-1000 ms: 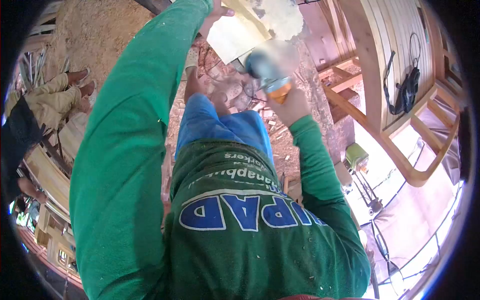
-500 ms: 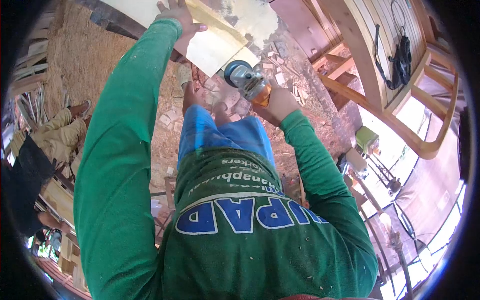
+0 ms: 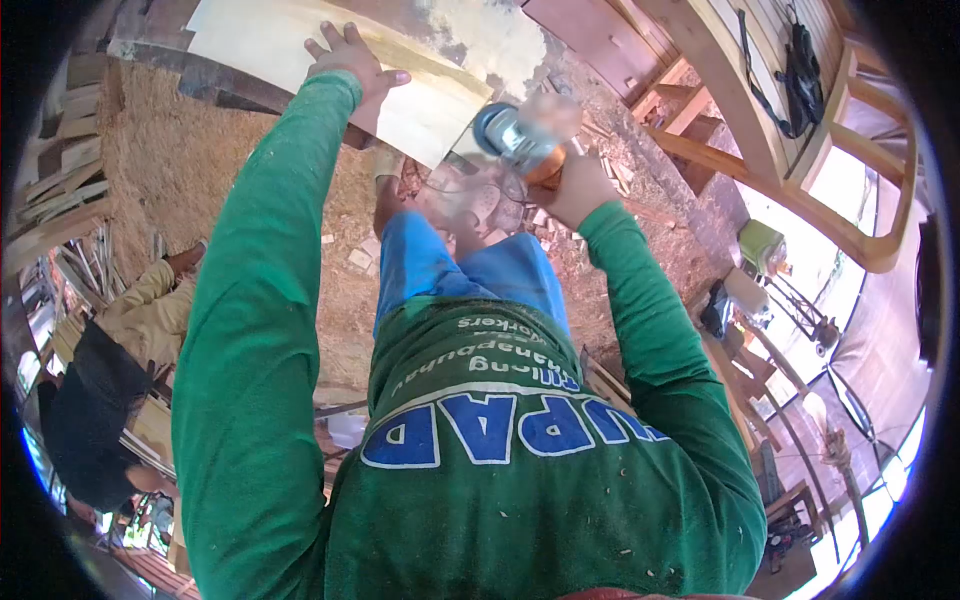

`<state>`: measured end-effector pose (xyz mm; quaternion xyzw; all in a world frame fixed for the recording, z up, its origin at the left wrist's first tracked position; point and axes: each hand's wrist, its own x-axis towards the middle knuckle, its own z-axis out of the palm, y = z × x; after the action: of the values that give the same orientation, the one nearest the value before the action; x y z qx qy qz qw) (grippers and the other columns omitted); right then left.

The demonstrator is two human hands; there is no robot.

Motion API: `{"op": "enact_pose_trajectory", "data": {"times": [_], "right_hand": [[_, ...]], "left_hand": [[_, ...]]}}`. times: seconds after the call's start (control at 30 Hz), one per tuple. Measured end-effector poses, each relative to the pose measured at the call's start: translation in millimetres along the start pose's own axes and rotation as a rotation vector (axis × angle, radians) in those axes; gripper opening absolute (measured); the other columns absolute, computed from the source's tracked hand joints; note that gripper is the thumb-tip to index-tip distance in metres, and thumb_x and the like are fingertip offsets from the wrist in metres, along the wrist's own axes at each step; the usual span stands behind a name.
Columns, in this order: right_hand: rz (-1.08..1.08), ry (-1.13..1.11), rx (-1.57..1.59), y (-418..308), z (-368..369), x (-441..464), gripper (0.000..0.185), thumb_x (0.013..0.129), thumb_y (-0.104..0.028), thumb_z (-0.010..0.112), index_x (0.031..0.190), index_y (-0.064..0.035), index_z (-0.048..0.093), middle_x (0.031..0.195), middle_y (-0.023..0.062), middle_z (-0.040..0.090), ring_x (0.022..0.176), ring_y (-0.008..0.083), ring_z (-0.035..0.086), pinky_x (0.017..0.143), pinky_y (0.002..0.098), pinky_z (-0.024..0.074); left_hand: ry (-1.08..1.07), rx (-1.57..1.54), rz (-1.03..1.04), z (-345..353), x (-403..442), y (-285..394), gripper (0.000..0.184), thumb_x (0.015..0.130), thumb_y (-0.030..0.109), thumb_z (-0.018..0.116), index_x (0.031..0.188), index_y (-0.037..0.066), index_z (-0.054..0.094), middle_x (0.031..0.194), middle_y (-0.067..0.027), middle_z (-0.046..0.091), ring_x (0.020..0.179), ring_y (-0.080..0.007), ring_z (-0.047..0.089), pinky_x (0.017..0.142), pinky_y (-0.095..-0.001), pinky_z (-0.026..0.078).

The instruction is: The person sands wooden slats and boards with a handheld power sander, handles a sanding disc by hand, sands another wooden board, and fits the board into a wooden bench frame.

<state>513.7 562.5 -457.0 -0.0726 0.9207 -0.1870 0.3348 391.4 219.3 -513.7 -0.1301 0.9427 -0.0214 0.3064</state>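
Note:
A pale wooden board point(image 3: 270, 45) lies at the top of the view on a worn, stained work surface point(image 3: 490, 35). My left hand point(image 3: 350, 70) rests on the board with its fingers spread. My right hand point(image 3: 578, 190) is wrapped round the orange part of a power grinder point(image 3: 525, 145). The grinder's dark round disc is beside the board's right end; blur and dust hide whether they touch.
Wood offcuts point(image 3: 365, 255) lie on the dusty ground near my feet. At the left is another person point(image 3: 95, 400). A wooden frame point(image 3: 760, 185) with a black strap point(image 3: 803, 80) stands at the right, near a green machine point(image 3: 762, 245).
My view has shifted, showing more of the board. My left hand still lies spread on it. The grinder in my right hand has moved slightly relative to the board's end.

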Motion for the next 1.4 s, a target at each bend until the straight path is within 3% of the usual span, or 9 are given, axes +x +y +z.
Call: {"op": "enact_pose_trajectory", "data": {"times": [0.5,0.63,0.67,0.73,0.87,1.0,1.17,1.27,1.4], "right_hand": [[0.252,0.167,0.399,-17.1,19.1,-19.5,0.060,0.079,-0.037,0.080,0.122,0.0003,0.061,0.100,0.0263,0.074,0.096,0.0437,0.072,0.088,0.0482,0.0568],[0.293,0.576,0.803,2.3,58.3,-33.5,0.056,0.080,-0.035,0.082,0.121,0.0008,0.066,0.105,0.0173,0.076,0.098,0.0318,0.074,0.089,0.0395,0.0561],[0.348,0.670,0.819,9.8,76.2,-43.7,0.057,0.081,-0.037,0.083,0.120,0.0016,0.067,0.108,0.0161,0.075,0.102,0.0268,0.073,0.091,0.0368,0.0549],[0.517,0.685,0.836,-5.1,81.0,-84.0,0.054,0.082,-0.034,0.083,0.121,0.0014,0.067,0.111,0.0156,0.075,0.104,0.0241,0.072,0.092,0.0354,0.0546],[0.640,0.814,0.900,-34.1,118.5,-163.0,0.042,0.085,-0.022,0.079,0.118,0.0015,0.068,0.109,0.0109,0.075,0.097,0.0189,0.071,0.087,0.0354,0.0553],[0.766,0.888,0.971,-46.2,162.4,-224.2,0.040,0.086,-0.017,0.081,0.120,-0.0002,0.067,0.109,0.0094,0.074,0.097,0.0183,0.070,0.088,0.0346,0.0552],[0.773,0.991,1.069,-23.7,226.3,-255.8,0.029,0.087,-0.015,0.074,0.112,-0.0034,0.068,0.088,0.0005,0.069,0.075,0.0097,0.064,0.067,0.0272,0.0515],[0.915,0.820,1.214,-14.4,203.7,-258.1,0.041,0.083,-0.018,0.081,0.118,-0.0010,0.067,0.104,0.0075,0.073,0.093,0.0165,0.069,0.083,0.0322,0.0545],[0.742,0.831,1.155,20.5,184.5,-236.0,0.045,0.079,-0.026,0.083,0.113,0.0002,0.070,0.101,0.0075,0.074,0.089,0.0156,0.070,0.080,0.0330,0.0550]], "left_hand": [[-0.157,0.238,0.161,-28.8,-12.6,3.5,0.124,0.086,0.086,0.050,0.163,-0.004,0.013,0.170,-0.0296,0.008,0.153,-0.0582,0.002,0.125,-0.0641,0.012],[-0.031,0.093,0.341,-21.1,-0.1,4.1,0.098,0.091,0.064,0.066,0.157,-0.001,0.036,0.168,-0.0228,0.022,0.147,-0.0472,0.038,0.116,-0.0618,0.037],[0.059,0.117,0.644,-36.9,-12.5,7.6,0.072,0.088,0.050,0.075,0.143,0.006,0.056,0.157,-0.0170,0.044,0.132,-0.0389,0.057,0.106,-0.0554,0.049],[0.019,0.150,0.879,-31.9,-16.1,37.5,0.067,0.087,0.044,0.076,0.147,0.024,0.055,0.148,-0.0118,0.057,0.129,-0.0360,0.060,0.110,-0.0473,0.048],[-0.206,0.333,1.222,-32.9,-55.7,118.2,0.070,0.078,0.045,0.084,0.140,0.019,0.061,0.141,-0.0113,0.063,0.126,-0.0315,0.062,0.108,-0.0452,0.050],[-0.356,0.683,1.163,-13.5,-53.7,177.8,0.088,0.062,0.047,0.095,0.137,0.017,0.063,0.131,-0.0128,0.069,0.124,-0.0322,0.065,0.105,-0.0447,0.052],[-0.224,0.477,1.138,-41.4,-49.3,173.9,0.071,0.070,0.046,0.091,0.130,0.016,0.068,0.126,-0.0099,0.072,0.119,-0.0317,0.067,0.102,-0.0429,0.053],[-0.065,0.230,1.126,-73.7,-52.7,153.1,0.057,0.079,0.047,0.083,0.127,0.018,0.070,0.124,-0.0110,0.072,0.116,-0.0304,0.068,0.099,-0.0431,0.054],[0.092,0.195,1.064,-80.6,-86.7,131.0,0.043,0.081,0.042,0.080,0.115,0.016,0.072,0.113,-0.0082,0.071,0.110,-0.0295,0.068,0.093,-0.0461,0.054]]}}
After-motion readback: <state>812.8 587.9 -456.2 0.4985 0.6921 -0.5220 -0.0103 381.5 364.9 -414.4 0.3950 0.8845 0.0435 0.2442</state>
